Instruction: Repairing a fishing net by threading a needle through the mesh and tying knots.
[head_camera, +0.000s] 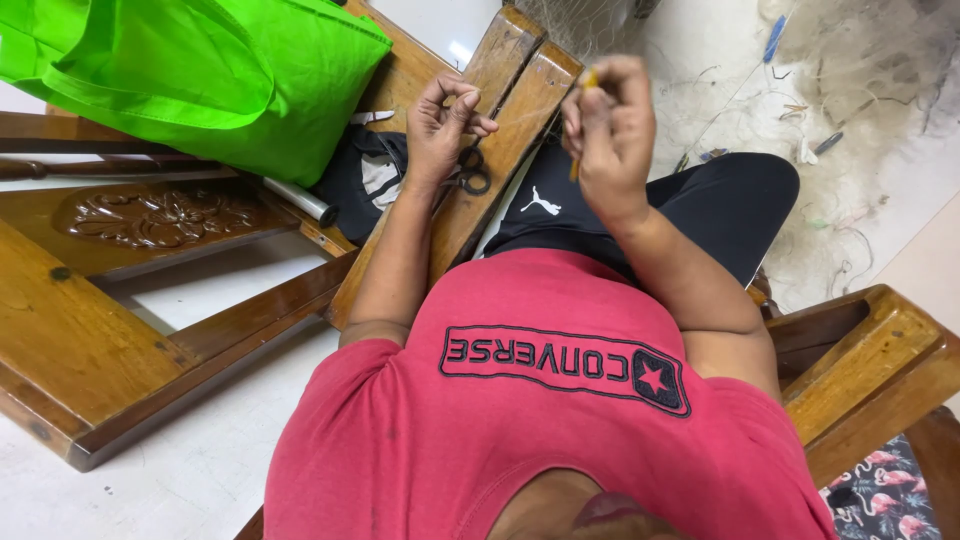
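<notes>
- Your right hand (610, 130) holds a small yellow tool (588, 80); the fingers are pinched narrow around it, and its tip shows above your thumb, a little more of it under the hand. What kind of tool it is, you cannot tell, it is too much hidden.
- Your left hand (445, 120) is raised just beside it, with the fingers curled and the thumb pressed to the fingertips. It seems to pinch something very thin, but you cannot tell what.
- The two hands are near each other, apart, both held up in front of your chest.
- Under your left hand, black scissors (470, 170) lie on a wooden armrest (520, 90) of the chair.
- Beyond the hands, a pale fishing net (860, 60) lies spread on the floor, with loose threads and some small blue pieces on it.
- Your knee in black trousers (720, 200) is under your right forearm.
- To the left of the armrest, dark cloth (365, 180) and a white tube (300, 200) rest on a carved wooden seat (150, 215).
- A bright green bag (200, 70) lies on this seat, over the tube's far end.
- At the lower right corner there is a cushion with flamingo pattern (885, 495).
</notes>
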